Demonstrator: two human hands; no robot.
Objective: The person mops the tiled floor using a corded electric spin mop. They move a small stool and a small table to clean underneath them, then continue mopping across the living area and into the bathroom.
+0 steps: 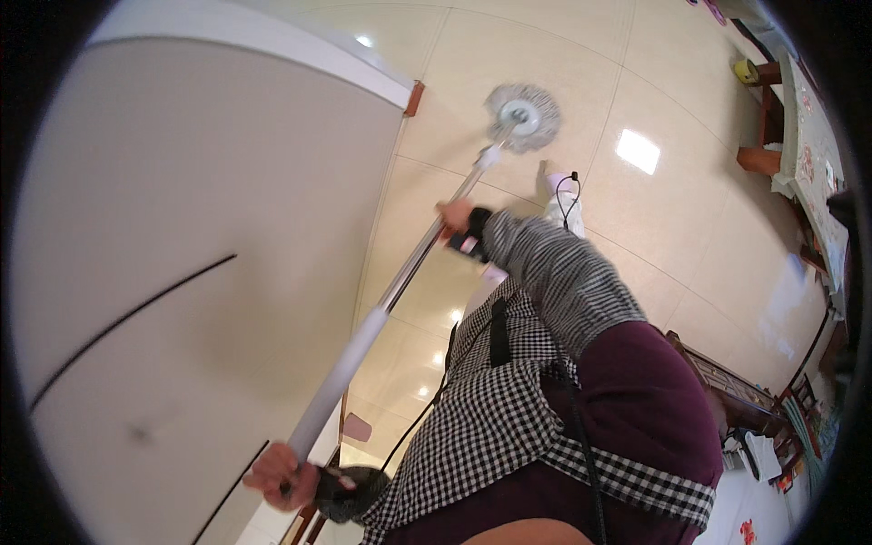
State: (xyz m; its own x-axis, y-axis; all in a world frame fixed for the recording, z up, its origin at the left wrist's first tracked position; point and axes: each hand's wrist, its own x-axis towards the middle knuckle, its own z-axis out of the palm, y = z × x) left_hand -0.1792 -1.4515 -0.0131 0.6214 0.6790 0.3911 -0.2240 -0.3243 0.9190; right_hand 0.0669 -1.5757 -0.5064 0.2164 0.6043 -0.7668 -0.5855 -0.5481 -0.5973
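A spin mop with a metal pole (pixel 414 262) runs slantwise across the view. My left hand (pixel 286 475) is wrapped around the upper end of its pale grip sleeve (pixel 340 371), close to the wall (pixel 225 204). Further down, my right hand (pixel 458 216) grips the bare metal part. The round mop head (pixel 523 117), with grey-white strands fanned around a pale disc, is spread out at the beige tiled floor (pixel 586 88). It lies beyond my foot (pixel 555 178) and right of the wall's end. Both hands are slightly blurred.
A small reddish-brown block (pixel 413 99) sits at the wall's corner. At the right stands a wooden table with a floral tablecloth (pixel 807 157); a yellow container (pixel 746 71) is by its far end. Dark wooden furniture (pixel 725 368) is at my right side. A cable loop (pixel 567 197) hangs before my leg.
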